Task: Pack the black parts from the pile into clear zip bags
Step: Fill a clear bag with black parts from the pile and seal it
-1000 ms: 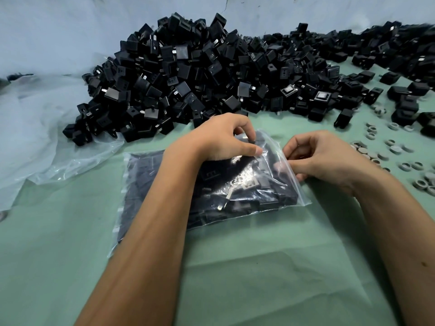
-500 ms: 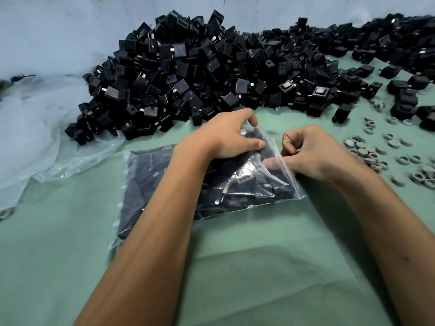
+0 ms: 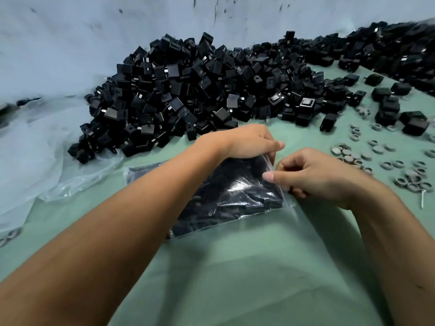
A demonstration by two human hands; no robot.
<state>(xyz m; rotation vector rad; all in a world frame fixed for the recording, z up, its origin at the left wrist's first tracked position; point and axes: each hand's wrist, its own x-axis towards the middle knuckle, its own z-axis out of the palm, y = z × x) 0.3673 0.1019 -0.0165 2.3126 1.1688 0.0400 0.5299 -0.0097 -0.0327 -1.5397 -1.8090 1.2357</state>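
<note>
Both hands have been drawn closer together along the open end of the clear zip bag [image 3: 235, 198] since the earlier frames, and the bag's mouth edge has been lifted slightly off the green table [image 3: 235, 267]. At the far end of the bag's mouth, plastic is gripped by the left hand [image 3: 244, 142] with curled fingers, the thumb being laid along the top edge. Nearer along the same mouth edge, the strip is pinched between thumb and bent fingers of the right hand [image 3: 313, 177]. Dark parts are seen packed inside the bag, which is laid flat near the middle of the table, partly hidden beneath the left forearm. Behind the bag, the pile of black parts [image 3: 200, 90] is heaped against the table's far edge and is stretched toward the far right corner. A loose sheet of clear plastic [image 3: 35, 161] is spread along the left edge, partly under the pile. Small grey rings [image 3: 376, 158] are scattered near the right edge, just beside the right hand, with a few separate black parts lying beyond them.
</note>
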